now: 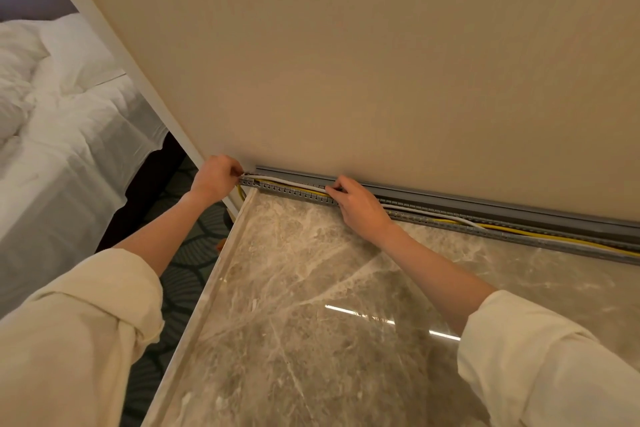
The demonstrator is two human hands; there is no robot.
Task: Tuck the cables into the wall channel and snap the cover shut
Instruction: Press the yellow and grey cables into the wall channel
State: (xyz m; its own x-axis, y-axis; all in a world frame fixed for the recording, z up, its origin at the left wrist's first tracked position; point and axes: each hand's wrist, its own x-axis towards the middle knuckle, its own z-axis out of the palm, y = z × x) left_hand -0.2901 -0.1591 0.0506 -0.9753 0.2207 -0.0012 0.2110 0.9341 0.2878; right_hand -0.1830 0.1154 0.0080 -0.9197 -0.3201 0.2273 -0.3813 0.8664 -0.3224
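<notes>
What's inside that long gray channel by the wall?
A white cable and a yellow cable lie inside the channel. The right hand covers part of them, so that stretch is hidden.

Both hands (216, 175) (360, 204) on channel cables (294, 181)

a glossy beige-brown marble tabletop (311, 288) with pale veins fills the lower middle and right of the frame, its left edge running from the lower left up to the wall. along its far edge, against the wall, lies a long grey slotted plastic cable channel (519, 236), stretching from the frame's centre to the right edge. inside the channel lie a white cable (287, 180) and a yellow cable (540, 234), side by side.
</notes>
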